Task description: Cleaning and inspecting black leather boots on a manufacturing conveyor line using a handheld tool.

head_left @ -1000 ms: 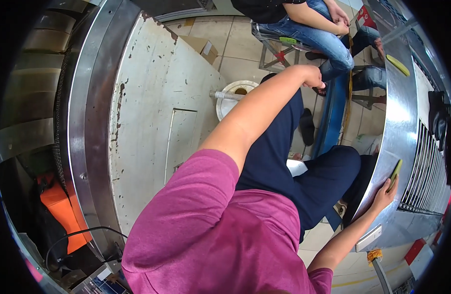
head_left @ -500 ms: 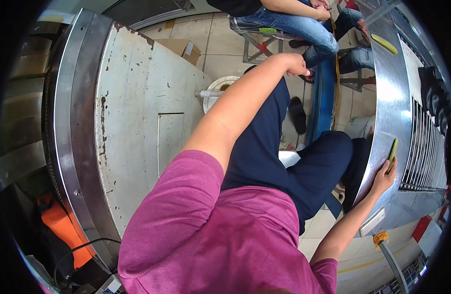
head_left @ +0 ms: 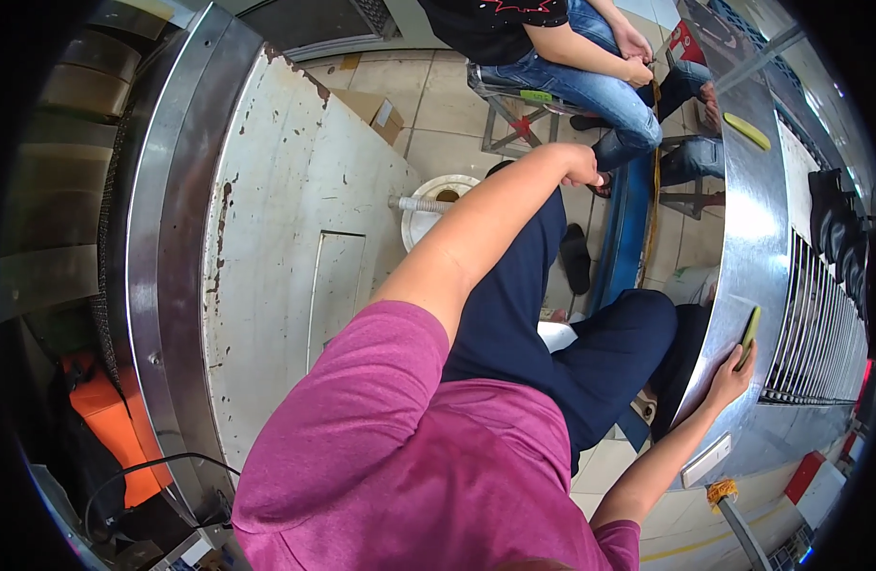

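Since a second ago the right hand (head_left: 728,376) has kept its fingers pressing the yellow-green pad (head_left: 748,333) on the steel bench (head_left: 742,238), while the loosely curled, empty left hand (head_left: 583,164) has stayed over the knee

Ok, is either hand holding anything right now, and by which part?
The right hand grips the lower end of a slim yellow-green piece lying on the steel surface. The left hand rests at the knee; its fingers are hidden, so cannot tell.
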`<state>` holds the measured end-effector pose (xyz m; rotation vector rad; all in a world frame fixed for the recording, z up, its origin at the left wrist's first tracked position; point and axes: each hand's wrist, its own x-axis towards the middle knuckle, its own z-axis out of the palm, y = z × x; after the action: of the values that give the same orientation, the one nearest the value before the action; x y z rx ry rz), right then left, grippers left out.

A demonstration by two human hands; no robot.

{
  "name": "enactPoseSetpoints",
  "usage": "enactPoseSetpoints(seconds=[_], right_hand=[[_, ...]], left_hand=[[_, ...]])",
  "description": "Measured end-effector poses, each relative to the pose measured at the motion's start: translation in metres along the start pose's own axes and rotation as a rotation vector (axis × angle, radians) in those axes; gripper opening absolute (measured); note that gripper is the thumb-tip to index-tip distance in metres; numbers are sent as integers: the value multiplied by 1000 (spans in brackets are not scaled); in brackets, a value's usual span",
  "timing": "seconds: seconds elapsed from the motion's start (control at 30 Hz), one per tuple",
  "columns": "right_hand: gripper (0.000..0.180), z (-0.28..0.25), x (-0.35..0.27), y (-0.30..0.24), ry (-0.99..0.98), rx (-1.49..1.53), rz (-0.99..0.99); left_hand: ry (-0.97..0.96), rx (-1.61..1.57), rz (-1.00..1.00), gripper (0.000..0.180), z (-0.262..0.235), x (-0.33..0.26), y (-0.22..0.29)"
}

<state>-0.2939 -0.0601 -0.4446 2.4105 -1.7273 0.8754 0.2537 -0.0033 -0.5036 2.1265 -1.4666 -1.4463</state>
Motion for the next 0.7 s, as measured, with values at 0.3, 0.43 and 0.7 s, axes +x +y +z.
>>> enactPoseSetpoints(seconds=[0.3, 0.43, 0.7], right_hand=[[46, 12, 2, -6, 173, -99, -124], [48, 9, 6, 20, 122, -231, -40], [47, 17, 3, 0, 48, -129, 39]], left_hand=[[7, 49, -47, 39, -6, -10, -11], [-26, 53, 0, 33, -10, -1, 4], [40, 90, 143, 23, 5, 18, -36]])
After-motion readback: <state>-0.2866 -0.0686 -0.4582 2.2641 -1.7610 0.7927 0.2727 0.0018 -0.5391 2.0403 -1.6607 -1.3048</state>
